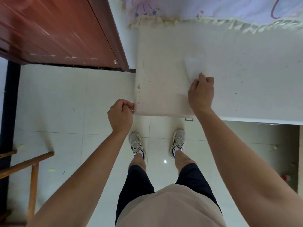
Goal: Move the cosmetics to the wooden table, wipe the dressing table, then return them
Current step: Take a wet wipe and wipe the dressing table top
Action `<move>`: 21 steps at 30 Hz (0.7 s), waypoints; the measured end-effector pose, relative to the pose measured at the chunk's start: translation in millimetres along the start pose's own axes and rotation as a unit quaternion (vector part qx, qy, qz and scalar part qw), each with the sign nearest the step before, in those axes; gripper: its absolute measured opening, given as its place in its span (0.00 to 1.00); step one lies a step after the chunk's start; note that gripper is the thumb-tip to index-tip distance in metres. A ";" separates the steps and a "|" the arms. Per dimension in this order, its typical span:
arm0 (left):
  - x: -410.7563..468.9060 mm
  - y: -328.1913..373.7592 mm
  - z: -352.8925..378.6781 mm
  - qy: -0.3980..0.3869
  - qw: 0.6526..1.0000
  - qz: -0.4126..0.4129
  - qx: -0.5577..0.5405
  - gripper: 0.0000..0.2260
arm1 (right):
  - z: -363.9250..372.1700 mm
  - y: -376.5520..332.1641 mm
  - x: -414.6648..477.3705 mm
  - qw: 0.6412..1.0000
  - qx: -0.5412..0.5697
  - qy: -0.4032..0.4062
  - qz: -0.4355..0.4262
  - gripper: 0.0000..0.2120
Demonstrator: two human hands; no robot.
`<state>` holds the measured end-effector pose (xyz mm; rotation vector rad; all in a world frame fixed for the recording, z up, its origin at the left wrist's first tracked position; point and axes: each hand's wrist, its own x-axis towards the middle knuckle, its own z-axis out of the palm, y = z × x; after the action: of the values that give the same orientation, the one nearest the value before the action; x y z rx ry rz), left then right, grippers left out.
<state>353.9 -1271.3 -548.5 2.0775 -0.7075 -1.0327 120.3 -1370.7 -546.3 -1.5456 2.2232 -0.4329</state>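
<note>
Now, start from the big surface: the dressing table (254, 79) runs white across the upper right of the head view, and no cosmetics show on it or anywhere else in frame. So the clearing looks done and you are in the wiping stage.

Its left end is covered by a cream cloth (160, 71) that reaches the front edge and the left corner. Your left hand (120, 115) is curled, and its fingertips pinch that cloth's front-left corner. Your right hand (201, 94) is clenched on top of the cloth near its right border. It seems to grip the lower corner of a thinner white wipe (193, 64) lying there, though the two pale fabrics blur together.

To do this well, keep the left pinch taut so the cover does not ruck up. Draw the wipe in long, overlapping passes toward yourself instead of scrubbing in place.

Dark crumbs (139, 86) are scattered along the cloth's left edge, and finer specks dot the bare top to the right. Gather the crumbs inward, away from the edge, or they will fall to the floor tiles (57, 99).

Fold the wipe over once it is soiled. Take care near the front that it does not catch on the small metal drawer handle (189, 119).
</note>
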 end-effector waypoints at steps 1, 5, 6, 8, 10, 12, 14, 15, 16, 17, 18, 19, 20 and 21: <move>-0.6 0.7 -0.5 -0.001 1.000 -0.004 -0.004 0.17 | 4.5 -3.0 -4.3 0.999 -0.030 -0.005 -0.022 0.21; -1.7 -0.9 -5.3 -0.013 1.000 -0.010 0.004 0.17 | 42.5 -57.3 -30.6 0.985 -0.061 -0.074 -0.146 0.23; -1.8 -1.8 -6.6 -0.017 1.000 -0.009 0.014 0.17 | 51.2 -75.3 -35.5 0.979 -0.053 -0.098 -0.169 0.23; -1.6 -3.6 -9.1 -0.025 0.999 -0.006 0.035 0.17 | 63.2 -107.4 -39.8 0.965 -0.036 -0.153 -0.210 0.23; -2.2 -4.6 -10.4 -0.028 0.999 -0.006 0.045 0.17 | 64.1 -128.5 -36.8 0.949 0.011 -0.202 -0.241 0.21; -3.6 -3.9 -11.4 -0.029 0.998 -0.010 0.048 0.16 | 52.3 -132.7 -23.6 0.947 0.076 -0.194 -0.242 0.19; -3.8 -2.4 -12.0 -0.034 0.998 -0.009 0.055 0.16 | 33.2 -117.0 -0.2 0.963 0.117 -0.116 -0.213 0.18; -3.2 -1.4 -12.2 -0.038 0.998 -0.007 0.059 0.16 | 24.2 -103.5 13.9 0.973 0.117 -0.068 -0.185 0.17; -2.5 -0.1 -12.0 -0.041 0.997 -0.006 0.061 0.16 | 16.6 -87.7 27.9 0.983 0.109 -0.029 -0.148 0.16; -2.1 1.2 -11.8 -0.043 0.997 -0.006 0.061 0.17 | 11.7 -72.5 40.2 0.990 0.093 -0.003 -0.105 0.16; -2.5 2.2 -11.6 -0.044 0.997 -0.009 0.060 0.17 | 10.5 -60.1 48.7 0.995 0.072 0.010 -0.067 0.17; -3.3 3.1 -11.5 -0.044 0.997 -0.010 0.059 0.17 | 12.8 -53.4 52.1 0.998 0.040 0.009 -0.042 0.16; -4.4 3.6 -11.6 -0.044 0.997 -0.010 0.060 0.17 | 18.7 -52.7 49.5 0.999 -0.004 -0.001 -0.044 0.16; -5.7 4.0 -12.1 -0.046 0.997 -0.008 0.063 0.17 | 26.0 -58.3 41.7 0.996 -0.049 -0.013 -0.074 0.16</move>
<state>360.2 -1265.4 -537.6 2.1568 -0.8207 -1.1240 167.5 -1430.5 -547.9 -1.7656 2.1467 -0.3472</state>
